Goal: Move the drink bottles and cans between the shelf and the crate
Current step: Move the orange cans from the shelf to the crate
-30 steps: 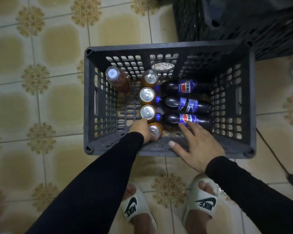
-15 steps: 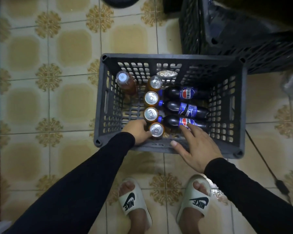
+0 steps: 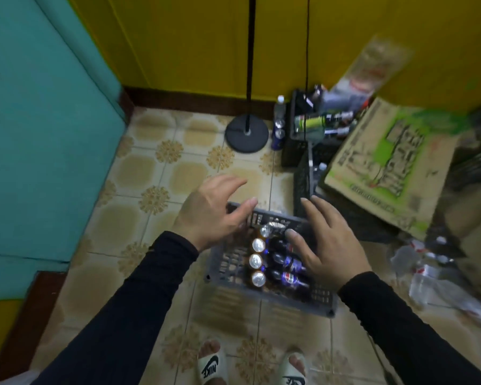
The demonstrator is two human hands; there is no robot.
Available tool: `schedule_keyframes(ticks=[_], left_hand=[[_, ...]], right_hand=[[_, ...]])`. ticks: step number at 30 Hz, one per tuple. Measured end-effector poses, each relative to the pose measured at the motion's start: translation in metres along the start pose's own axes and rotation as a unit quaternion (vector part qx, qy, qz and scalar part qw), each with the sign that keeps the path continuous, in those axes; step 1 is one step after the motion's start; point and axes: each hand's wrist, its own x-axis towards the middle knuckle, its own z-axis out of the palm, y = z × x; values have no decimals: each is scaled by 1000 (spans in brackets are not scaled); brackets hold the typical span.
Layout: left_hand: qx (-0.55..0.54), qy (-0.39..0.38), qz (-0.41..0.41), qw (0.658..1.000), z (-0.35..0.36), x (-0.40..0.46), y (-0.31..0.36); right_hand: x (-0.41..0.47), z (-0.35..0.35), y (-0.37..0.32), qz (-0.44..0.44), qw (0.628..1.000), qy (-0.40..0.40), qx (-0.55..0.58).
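Both hands empty, fingers spread: left hand (image 3: 208,215) and right hand (image 3: 326,245) above the grey crate (image 3: 275,297) on patterned tile floor (image 3: 150,176), yellow wall (image 3: 178,43) beyond the crate.

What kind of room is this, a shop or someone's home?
Probably a storage corner or back room of a small shop or home. Stacked crates of bottles, a flattened carton and loose empty bottles sit on a tiled floor.
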Motion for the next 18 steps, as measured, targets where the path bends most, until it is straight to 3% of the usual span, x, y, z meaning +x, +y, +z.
schedule_keyframes(ticks=[9,14,18], left_hand=[[44,176,64,981,-246,-59,87],[132,319,110,932,-337,-135,119],[218,407,88,883,-379,-218,147]], right_hand=[[-12,-191,-151,-177,972,152,11],[-39,-255,-217,-263,942,205,37],[-58,-280,-264,-352,907,221,73]])
